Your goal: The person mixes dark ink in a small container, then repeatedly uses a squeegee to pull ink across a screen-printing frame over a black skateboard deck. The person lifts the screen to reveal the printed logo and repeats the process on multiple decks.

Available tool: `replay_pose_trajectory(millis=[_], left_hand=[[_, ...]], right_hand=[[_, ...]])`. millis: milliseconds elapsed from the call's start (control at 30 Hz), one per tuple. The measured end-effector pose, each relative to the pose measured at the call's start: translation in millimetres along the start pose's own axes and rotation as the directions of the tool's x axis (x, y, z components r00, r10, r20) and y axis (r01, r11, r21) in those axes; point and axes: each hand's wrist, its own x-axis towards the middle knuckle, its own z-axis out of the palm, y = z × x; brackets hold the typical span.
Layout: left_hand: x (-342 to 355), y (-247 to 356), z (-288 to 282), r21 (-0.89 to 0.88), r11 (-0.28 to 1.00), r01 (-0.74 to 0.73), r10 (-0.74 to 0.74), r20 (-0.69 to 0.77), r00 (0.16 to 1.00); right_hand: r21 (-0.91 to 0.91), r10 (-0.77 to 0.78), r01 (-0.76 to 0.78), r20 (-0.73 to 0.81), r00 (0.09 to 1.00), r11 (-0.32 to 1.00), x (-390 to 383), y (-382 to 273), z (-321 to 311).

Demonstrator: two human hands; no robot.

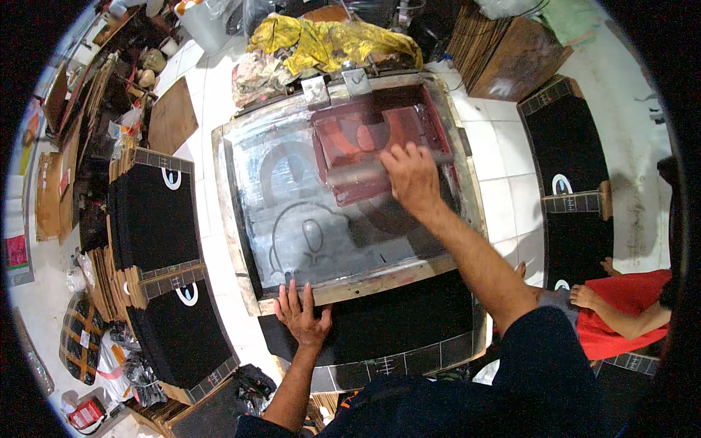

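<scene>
A framed printing screen [241, 212] with a pale wooden rim lies in front of me. Dark red ink [372, 135] covers its far right part, and dark outlines of a cartoon-like figure show in the mesh. My right hand [412, 182] is closed around a squeegee [358, 172], whose blurred bar lies across the red ink. With fingers spread, my left hand [303, 321] rests at the near edge of the frame, holding nothing. Black fabric [394, 321] with a grid-like band along its near side shows under the frame.
Stacked black panels [161, 219] stand left, and more black panels [566, 146] right. Yellow stained cloth [328, 40] is heaped behind the screen. Brown boards [511, 58] stand far right. At right, another person's hand [584, 296] is beside red fabric [621, 314].
</scene>
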Motion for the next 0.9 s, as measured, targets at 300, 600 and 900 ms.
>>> replay_pose_trajectory(millis=[300, 600, 900], left_hand=[[13, 6, -8, -0.005, 1.000, 0.018, -0.018, -0.015, 1.000], [49, 5, -60, -0.154, 0.986, -0.070, 0.088, 0.114, 0.990], [50, 9, -61, -0.145, 0.989, -0.041, 0.061, 0.133, 0.989]], right_hand=[[0.007, -0.019, 0.020, -0.092, 0.996, 1.000, -24, -4, 5], [0.138, 0.001, 0.002, -0.021, 1.000, 0.990, 32, 21, -10], [0.167, -0.108, 0.082, 0.155, 0.982, 0.983, 56, 45, 6]])
